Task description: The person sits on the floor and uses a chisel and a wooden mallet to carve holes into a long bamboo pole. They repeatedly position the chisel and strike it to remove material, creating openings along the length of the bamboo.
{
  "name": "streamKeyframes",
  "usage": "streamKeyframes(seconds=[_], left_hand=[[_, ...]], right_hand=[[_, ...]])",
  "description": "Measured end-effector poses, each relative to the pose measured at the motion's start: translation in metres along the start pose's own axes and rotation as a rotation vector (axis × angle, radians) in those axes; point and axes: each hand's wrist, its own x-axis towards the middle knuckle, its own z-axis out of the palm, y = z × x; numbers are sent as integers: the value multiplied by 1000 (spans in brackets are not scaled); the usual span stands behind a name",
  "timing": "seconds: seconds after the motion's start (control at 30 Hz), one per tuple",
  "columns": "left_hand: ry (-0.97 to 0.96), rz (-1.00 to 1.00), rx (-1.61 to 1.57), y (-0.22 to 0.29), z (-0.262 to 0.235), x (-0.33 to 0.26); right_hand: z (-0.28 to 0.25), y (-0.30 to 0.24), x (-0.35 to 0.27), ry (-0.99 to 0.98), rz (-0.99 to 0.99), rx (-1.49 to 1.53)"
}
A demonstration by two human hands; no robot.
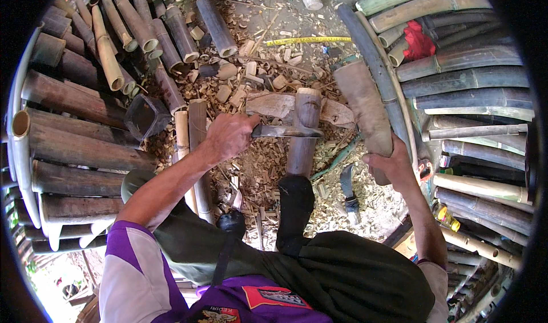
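Note:
My left hand (231,134) is closed round the handle of a knife. Its blade (291,132) lies crosswise over a bamboo piece (301,156). That bamboo rests with its far end on a rough wooden block (268,104), while its near end meets my black-covered foot (295,206). On the right, my right hand (385,160) grips the narrow end of a thick wooden mallet (362,97), whose wide end points away from me. The mallet is apart from the blade. A second knife, a curved one (348,189), lies among the shavings below the mallet.
Wood chips (240,89) cover the ground. Bamboo poles are stacked at the left (85,143) and right (474,100). A yellow measuring tape (308,40) stretches across the far ground. A clear square container (147,116) stands by the left stack; a red cloth (419,40) lies on the right one.

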Motion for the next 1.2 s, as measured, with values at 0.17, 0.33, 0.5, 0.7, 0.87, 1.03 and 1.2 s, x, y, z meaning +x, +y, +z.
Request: streamKeyframes(seconds=[0.17,0.33,0.5,0.7,0.87,1.03,1.2], left_hand=[[36,-3,7,-3,1,7],[-29,-62,26,5,-4,13],[-61,-111,89,-2,-3,6],[-91,-131,129,7,-4,6],[-78,-89,113,7,-5,11],[-55,-86,106,2,-5,5],[-27,-81,90,6,-3,10]], right_hand=[[6,-30,-1,-141,-731,-793],[4,-4,71,-293,-1077,-1268],[38,-34,36,-472,-1451,-895],[31,-15,48,-342,-927,-1265],[24,-5,65,-403,-1281,-973],[44,-30,30,-447,-1140,-930],[19,21,76,-312,-1046,-1116]])
